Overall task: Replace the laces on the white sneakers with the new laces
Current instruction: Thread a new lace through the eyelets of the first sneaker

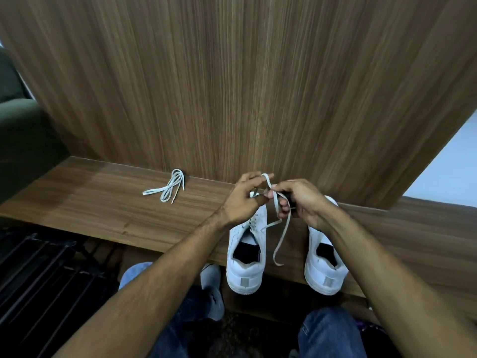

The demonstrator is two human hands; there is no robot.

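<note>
Both hands work one lace (280, 229) above the left sneaker (247, 257): left hand (244, 200) has it looped over a fingertip, right hand (296, 200) pinches it. Right sneaker (325, 264) at 3 o'clock of its mate. Bundled lace (167, 189) (untouched) on wooden ledge (90, 202), 9 o'clock of hands.

A wooden shelf (98, 202) runs along the foot of a wood-grain wall panel (232, 86). On it, toward the left, lies a bundled lace (166, 190), well apart from the shoes. Two white sneakers stand side by side with heels over the near edge: the left sneaker (246, 264) and the right sneaker (324, 267).
</note>
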